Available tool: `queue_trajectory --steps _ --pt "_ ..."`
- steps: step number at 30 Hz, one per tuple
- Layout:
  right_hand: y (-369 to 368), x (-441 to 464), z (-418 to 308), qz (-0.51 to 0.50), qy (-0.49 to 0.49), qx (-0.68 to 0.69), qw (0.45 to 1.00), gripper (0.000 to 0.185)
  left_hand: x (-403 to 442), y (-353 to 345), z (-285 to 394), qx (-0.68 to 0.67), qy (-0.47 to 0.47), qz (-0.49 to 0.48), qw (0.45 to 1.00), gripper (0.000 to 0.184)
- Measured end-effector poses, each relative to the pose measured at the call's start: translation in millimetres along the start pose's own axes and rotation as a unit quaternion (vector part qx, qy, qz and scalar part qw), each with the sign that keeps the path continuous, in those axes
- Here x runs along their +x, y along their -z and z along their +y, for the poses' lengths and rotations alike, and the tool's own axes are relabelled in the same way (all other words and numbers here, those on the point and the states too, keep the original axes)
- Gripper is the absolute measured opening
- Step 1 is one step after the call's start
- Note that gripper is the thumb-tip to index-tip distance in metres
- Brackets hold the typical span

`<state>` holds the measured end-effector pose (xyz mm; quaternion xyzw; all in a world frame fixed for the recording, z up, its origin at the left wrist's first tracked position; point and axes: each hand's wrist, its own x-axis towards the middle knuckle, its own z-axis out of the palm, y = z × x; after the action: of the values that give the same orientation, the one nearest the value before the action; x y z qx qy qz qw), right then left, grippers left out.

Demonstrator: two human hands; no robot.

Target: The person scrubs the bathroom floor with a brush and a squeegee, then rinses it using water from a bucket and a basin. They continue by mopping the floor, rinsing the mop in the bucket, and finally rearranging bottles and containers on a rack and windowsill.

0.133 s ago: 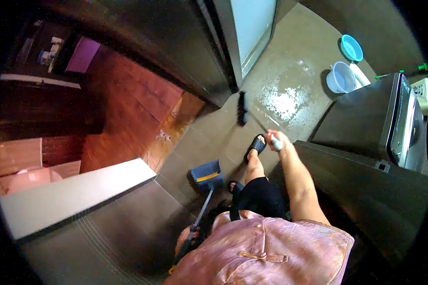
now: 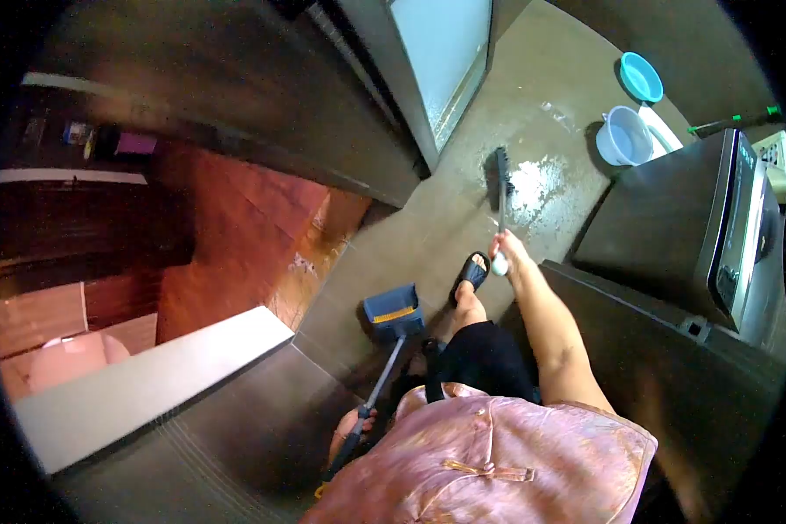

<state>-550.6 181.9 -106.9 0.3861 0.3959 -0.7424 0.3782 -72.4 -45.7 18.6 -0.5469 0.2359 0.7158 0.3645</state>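
Gripping a long-handled tool in each hand, the person stands on the grey floor (image 2: 389,253).

Head view: right hand (image 2: 512,250) is wrapped round the broom (image 2: 503,170), fingers curled with no gap I can see. Pale handle end pokes out of the fist on the person's side; bristles lie straight out ahead of that hand, at the left edge of the wet patch (image 2: 540,190). Can't tell if they touch down.

Left hand (image 2: 355,426) is low at the person's side, fingers curled round the black grip of the dustpan (image 2: 393,307). Pan sits at the far end of its handle, ahead of the left hand, well short of the bristles, near the floor corner by the white ledge (image 2: 166,384). Contact with floor: can't tell.

Sandal (image 2: 471,278) is just beside the right hand. Clear bucket (image 2: 624,140) and teal basin (image 2: 642,79) are along the floor's far right edge, well apart from both hands.
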Motion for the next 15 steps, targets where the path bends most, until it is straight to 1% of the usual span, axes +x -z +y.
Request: queue_trajectory --steps 1,2,3,4,5,6,7,9,10,11,13,14,15 --pt "-3.6 -12.9 -0.7 0.039 0.108 -0.103 0.988 0.02 10.4 -8.0 12.1 -0.112 0.018 -0.057 0.992 0.033" --pt "11.5 -22.9 -10.8 -0.003 0.119 -0.151 0.981 0.041 15.0 -31.1 34.5 -0.165 0.064 -0.129 0.976 0.032" --pt "7.5 -36.7 -18.0 0.019 0.058 -0.066 0.996 0.044 14.1 -50.0 60.7 -0.137 0.056 -0.112 0.983 0.031" --pt "13.8 -50.2 -26.3 -0.004 -0.031 0.054 0.998 0.044 11.2 -70.0 78.1 -0.11 0.056 -0.093 0.988 0.03" --pt "10.5 -73.6 -38.9 -0.021 -0.079 0.123 0.989 0.018 9.6 -91.9 98.6 -0.079 0.056 -0.076 0.992 0.029" --pt "23.5 -75.4 -42.3 -0.065 -0.136 0.212 0.966 0.009 0.2 -114.2 120.0 0.004 0.046 -0.026 0.999 0.026" --pt "38.3 -75.0 -48.4 -0.112 -0.181 0.3 0.93 0.019 22.5 -105.4 126.8 -0.065 0.058 -0.083 0.993 0.024" --pt "59.1 -67.2 -64.1 -0.107 -0.225 0.286 0.925 0.034 29.9 -137.9 166.5 -0.005 0.003 -0.024 1.0 0.022" --pt "71.8 -70.5 -64.9 -0.082 -0.199 0.274 0.937 0.033 29.7 -148.3 188.0 -0.046 0.057 -0.023 0.997 0.02" --pt "83.2 -75.6 -64.4 -0.058 -0.174 0.259 0.948 0.031 36.8 -150.8 207.5 -0.071 0.098 -0.042 0.992 0.018" --pt "105.7 -84.3 -61.6 -0.015 -0.131 0.228 0.965 0.029 38.0 -172.0 240.1 0.022 0.058 -0.063 0.996 0.016" --pt "111.2 -89.3 -66.2 0.029 -0.073 0.209 0.975 0.009 39.6 -185.9 255.4 0.096 0.055 -0.037 0.993 0.013" --pt "111.9 -90.3 -68.8 0.114 -0.041 0.194 0.974 0.035 40.1 -199.4 270.9 0.134 0.051 -0.033 0.989 0.013"
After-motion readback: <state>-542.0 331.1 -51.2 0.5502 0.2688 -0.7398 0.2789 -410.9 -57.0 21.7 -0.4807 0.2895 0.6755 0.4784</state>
